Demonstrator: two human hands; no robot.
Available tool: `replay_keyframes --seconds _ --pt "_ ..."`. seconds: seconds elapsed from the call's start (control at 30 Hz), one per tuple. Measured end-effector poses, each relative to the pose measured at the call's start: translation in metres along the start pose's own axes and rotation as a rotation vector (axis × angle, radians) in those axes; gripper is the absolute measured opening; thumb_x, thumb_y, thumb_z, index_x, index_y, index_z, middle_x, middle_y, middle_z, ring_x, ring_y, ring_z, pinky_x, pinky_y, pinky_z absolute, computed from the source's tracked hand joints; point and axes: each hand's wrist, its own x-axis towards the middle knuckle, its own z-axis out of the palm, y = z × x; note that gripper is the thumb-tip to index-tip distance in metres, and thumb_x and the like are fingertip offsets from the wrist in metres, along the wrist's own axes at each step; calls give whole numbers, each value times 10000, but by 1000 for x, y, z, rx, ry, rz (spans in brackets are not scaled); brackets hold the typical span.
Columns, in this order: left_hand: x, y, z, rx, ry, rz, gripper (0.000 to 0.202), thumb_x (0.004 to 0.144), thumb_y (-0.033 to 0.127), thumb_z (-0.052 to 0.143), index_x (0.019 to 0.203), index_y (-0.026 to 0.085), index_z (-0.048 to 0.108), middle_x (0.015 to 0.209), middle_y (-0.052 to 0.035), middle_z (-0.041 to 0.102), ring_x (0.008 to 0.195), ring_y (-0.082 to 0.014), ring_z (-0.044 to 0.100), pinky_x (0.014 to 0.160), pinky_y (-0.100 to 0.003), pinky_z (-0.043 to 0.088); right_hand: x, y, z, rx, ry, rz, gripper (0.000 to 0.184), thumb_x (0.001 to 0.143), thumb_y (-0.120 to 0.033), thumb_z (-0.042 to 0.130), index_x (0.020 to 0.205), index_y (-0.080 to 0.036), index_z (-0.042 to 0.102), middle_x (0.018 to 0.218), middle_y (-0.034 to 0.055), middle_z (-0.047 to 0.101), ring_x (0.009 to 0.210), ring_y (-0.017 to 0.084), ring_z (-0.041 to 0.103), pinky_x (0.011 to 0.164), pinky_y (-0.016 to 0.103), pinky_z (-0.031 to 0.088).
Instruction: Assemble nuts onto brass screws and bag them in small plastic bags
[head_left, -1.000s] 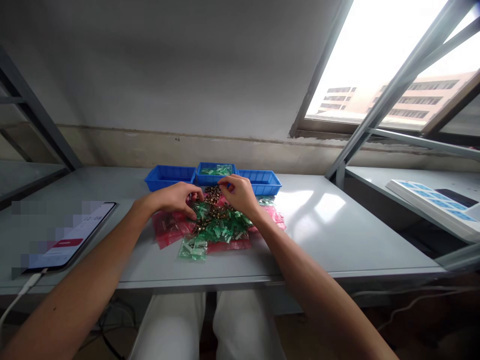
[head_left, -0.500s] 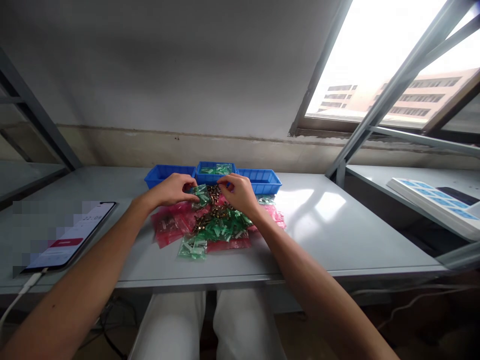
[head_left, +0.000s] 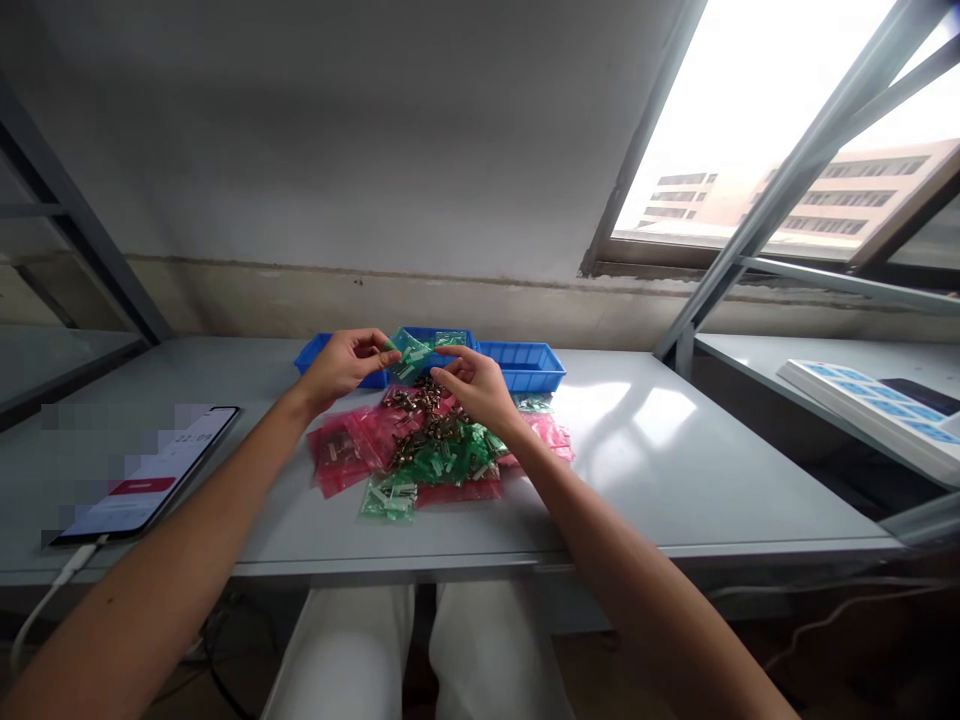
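Note:
My left hand (head_left: 343,362) is raised above the table and pinches a small green plastic bag (head_left: 409,353) by its left edge. My right hand (head_left: 474,385) is just right of that bag, fingers curled, thumb and forefinger close to its right edge; whether they touch it I cannot tell. Below both hands lies a pile of green bags (head_left: 442,460) and pink bags (head_left: 349,445), with small brass-coloured metal parts (head_left: 424,395) heaped in the middle.
Three blue bins stand in a row behind the pile: left (head_left: 315,352), middle (head_left: 442,338) holding green bags, right (head_left: 529,364). A phone (head_left: 146,485) on a cable lies at the left. A metal rack post (head_left: 757,210) and a keyboard-like panel (head_left: 874,405) are on the right.
My left hand lifted a green bag from the pile and carried it up toward the middle bin. My right hand rose slightly beside it.

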Motion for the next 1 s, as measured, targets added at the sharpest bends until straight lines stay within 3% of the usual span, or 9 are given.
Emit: replay_keyframes --seconds 0.07,0.13,0.23,0.3,0.43,0.6,0.8,1.0 --pt "0 -4 4 -99 16 -15 367 694 484 777 703 164 598 657 27 529 604 -93 474 587 -224 389 -1 -1 1 50 -19 37 340 826 -352 655 1104 -158 684 699 5 641 587 117 550 562 244 447" --pt "0 -6 10 -148 12 -38 375 690 487 780 711 166 588 660 30 526 604 -93 481 596 -227 405 -2 -3 2 91 -60 66 259 830 -370 642 974 -164 705 696 10 634 579 118 549 539 243 442" --pt "0 -5 21 -110 -5 -55 407 684 530 766 745 162 604 677 15 550 632 -113 513 625 -245 429 -3 -2 3 144 -66 89 224 821 -390 639 773 -173 672 657 6 610 545 110 520 499 236 412" --pt "0 -3 25 -47 -2 -44 420 700 553 740 764 156 619 673 7 555 641 -124 521 625 -251 426 -1 2 4 177 -22 103 228 798 -391 655 733 -173 653 616 -5 581 519 101 485 475 230 374" --pt "-1 -5 28 100 -11 6 384 767 528 678 748 147 638 659 5 545 614 -116 479 584 -240 379 2 11 3 206 83 128 201 749 -360 678 753 -159 671 607 -12 565 515 95 448 473 227 327" --pt "-3 -7 30 181 -28 40 373 821 507 622 723 147 635 636 15 522 578 -103 431 562 -235 353 4 13 2 150 120 102 178 756 -322 633 708 -150 642 614 -17 546 543 94 445 507 224 327" --pt "-2 -7 29 138 21 58 315 802 463 655 820 149 666 691 4 562 605 -109 464 568 -231 371 4 10 2 99 125 83 177 748 -319 619 695 -151 633 608 -17 553 548 101 462 521 228 348" --pt "0 -11 30 50 36 23 335 754 471 704 868 156 696 559 34 488 515 -96 422 492 -227 321 2 10 2 217 95 169 216 742 -363 650 826 -164 640 580 -6 600 453 101 481 423 221 339"
